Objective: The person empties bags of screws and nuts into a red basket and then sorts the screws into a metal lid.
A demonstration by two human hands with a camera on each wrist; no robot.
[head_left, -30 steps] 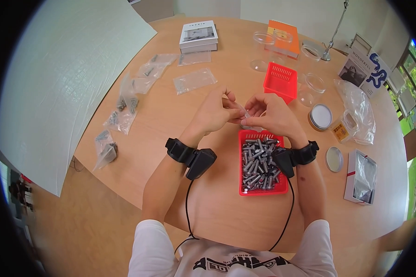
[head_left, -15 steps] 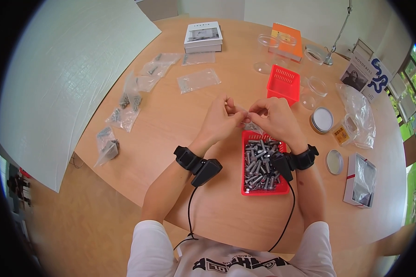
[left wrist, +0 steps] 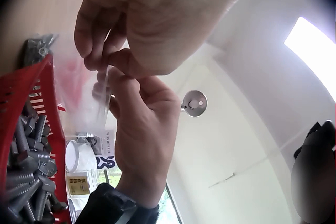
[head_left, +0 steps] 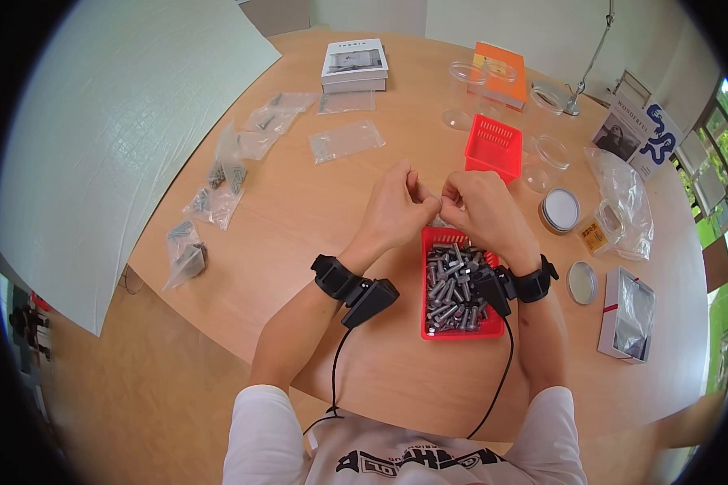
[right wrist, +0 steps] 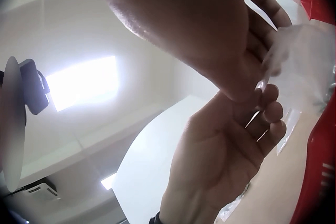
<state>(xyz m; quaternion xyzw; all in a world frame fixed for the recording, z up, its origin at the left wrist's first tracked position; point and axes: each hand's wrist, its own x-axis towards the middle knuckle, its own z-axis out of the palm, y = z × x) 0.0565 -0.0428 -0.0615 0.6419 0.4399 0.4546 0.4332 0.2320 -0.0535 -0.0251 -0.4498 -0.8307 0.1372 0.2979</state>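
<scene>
Both hands meet just beyond the red basket of bolts [head_left: 461,283]. The left hand [head_left: 398,208] and the right hand [head_left: 485,212] pinch the top edge of a clear plastic bag, thumbs and fingertips nearly touching. In the left wrist view the bag [left wrist: 79,92] hangs from the fingers beside the basket, with small metal pieces [left wrist: 39,50] low at its end. The right wrist view shows the bag [right wrist: 304,66] held by the left hand [right wrist: 220,140] and the right hand [right wrist: 210,29]. From the head, the bag is mostly hidden under the hands.
Several clear bags with screws [head_left: 210,206] lie at the left, and a flat bag [head_left: 348,142] lies further back. An empty red basket [head_left: 493,149], clear jars [head_left: 534,178], a round tin [head_left: 560,210] and a white box [head_left: 628,315] stand on the right. Books [head_left: 354,65] stand behind.
Both hands have stayed beyond the bolt basket while their fingers shifted along the bag's edge. The left wrist has moved slightly right, and less of the bag shows between the hands than a second ago.
</scene>
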